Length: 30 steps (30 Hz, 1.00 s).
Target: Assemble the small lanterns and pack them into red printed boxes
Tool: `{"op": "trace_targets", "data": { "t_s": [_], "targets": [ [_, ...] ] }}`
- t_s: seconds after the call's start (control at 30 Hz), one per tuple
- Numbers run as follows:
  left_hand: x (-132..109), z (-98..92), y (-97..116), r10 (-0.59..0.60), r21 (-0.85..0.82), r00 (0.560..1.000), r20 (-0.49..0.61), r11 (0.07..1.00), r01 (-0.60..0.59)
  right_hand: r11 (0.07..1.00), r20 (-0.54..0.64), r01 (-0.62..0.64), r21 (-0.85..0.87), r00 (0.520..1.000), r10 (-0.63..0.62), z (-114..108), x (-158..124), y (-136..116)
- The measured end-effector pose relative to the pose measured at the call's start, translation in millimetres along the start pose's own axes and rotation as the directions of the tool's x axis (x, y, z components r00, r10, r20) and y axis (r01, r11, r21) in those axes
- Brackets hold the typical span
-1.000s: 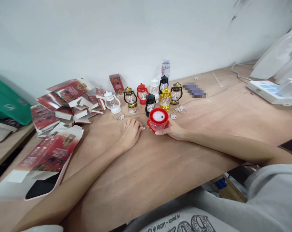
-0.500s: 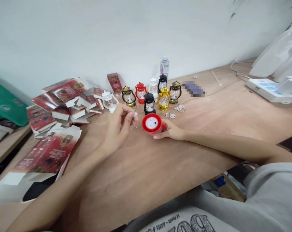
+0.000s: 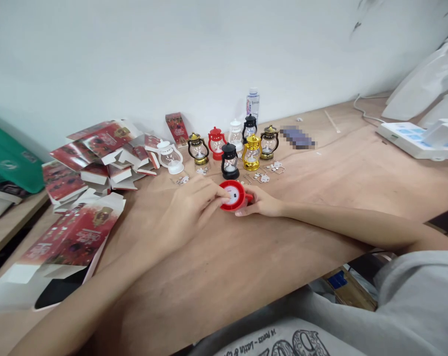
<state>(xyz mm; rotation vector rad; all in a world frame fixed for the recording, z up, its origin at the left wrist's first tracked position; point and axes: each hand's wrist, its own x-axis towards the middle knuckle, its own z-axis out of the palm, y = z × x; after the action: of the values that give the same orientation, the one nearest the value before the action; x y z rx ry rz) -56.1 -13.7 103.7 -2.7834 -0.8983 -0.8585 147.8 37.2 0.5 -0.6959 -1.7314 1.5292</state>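
My right hand is closed around the side of a red lantern, tipped so that its round underside faces me. Set in that red ring is a white disc with a small dark slot. My left hand has its thumb and fingertips together, touching the disc; whatever is between them is hidden. Just behind stand a black lantern and a gold lantern. Small white and metal pieces lie in front of these.
More lanterns stand behind, including a white lantern and another red lantern. Opened red cartons are heaped at left. A water bottle stands by the wall, and a white device sits at right.
My left hand has moved right and down to the lantern's underside. The small white piece seen at its fingertips before is now out of sight. My right hand still holds the lantern.
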Motion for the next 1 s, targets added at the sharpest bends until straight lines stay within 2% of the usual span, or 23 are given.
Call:
{"op": "trace_targets", "data": {
  "t_s": [0.1,0.23,0.43,0.57,0.7,0.87,1.0],
  "targets": [
    [-3,5.0,0,0.062,0.021,0.997,-0.044,0.998,-0.061,1.000,0.013,0.018,-0.017,1.000,-0.018,-1,0,0],
    [-3,7.0,1,0.057,0.022,0.993,-0.100,0.998,-0.055,0.999,0.024,0.020,-0.045,1.000,-0.019,-1,0,1],
    [-1,0.0,5,-0.027,0.032,0.998,-0.048,0.999,0.029,0.999,0.017,0.004,-0.053,1.000,-0.004,-1,0,3],
    [-1,0.0,5,-0.014,0.037,0.999,-0.044,0.999,0.016,0.998,0.035,0.024,-0.064,0.999,-0.022,-1,0,3],
    [-2,4.4,3,-0.009,0.011,0.996,-0.088,1.000,0.010,0.997,0.041,0.034,-0.069,0.999,-0.031,-2,0,2],
    [-3,9.0,2,0.059,0.072,0.994,-0.094,0.996,-0.052,0.997,0.043,0.039,-0.059,0.998,-0.037,-1,1,2],
    [-4,15.8,-3,0.150,0.095,0.978,-0.144,0.986,-0.138,0.997,0.043,0.045,-0.068,0.998,-0.042,-2,1,2]
  ]
}}
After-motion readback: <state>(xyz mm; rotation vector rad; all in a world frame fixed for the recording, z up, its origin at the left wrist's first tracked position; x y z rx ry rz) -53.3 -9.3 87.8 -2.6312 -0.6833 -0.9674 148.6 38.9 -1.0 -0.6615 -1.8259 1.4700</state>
